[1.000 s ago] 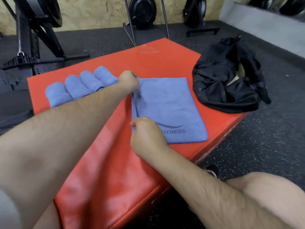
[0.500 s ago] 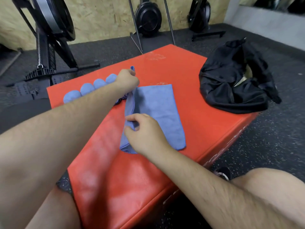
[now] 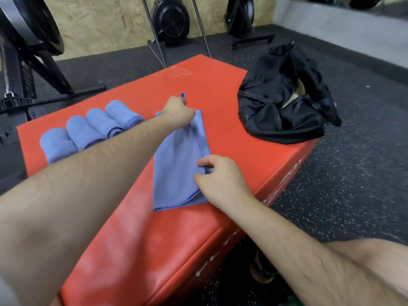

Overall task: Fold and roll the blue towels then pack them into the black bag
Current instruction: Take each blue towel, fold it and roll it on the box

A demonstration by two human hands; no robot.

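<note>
Gym floor, red padded box [image 3: 136, 228] as the work surface. Four rolled towels [image 3: 88, 131] sit in a row along its left edge; black bag [image 3: 284, 100] slumps open at the far right corner, nothing packed as far as I can tell. Mid-box lies the blue towel [image 3: 176, 164], folded to a narrow strip. Left hand [image 3: 177, 109] is fisted on its far end; right hand [image 3: 217, 175] pinches the near-right hem. Step: fold approx done. Next: square the edges, then roll tight lengthwise.
</note>
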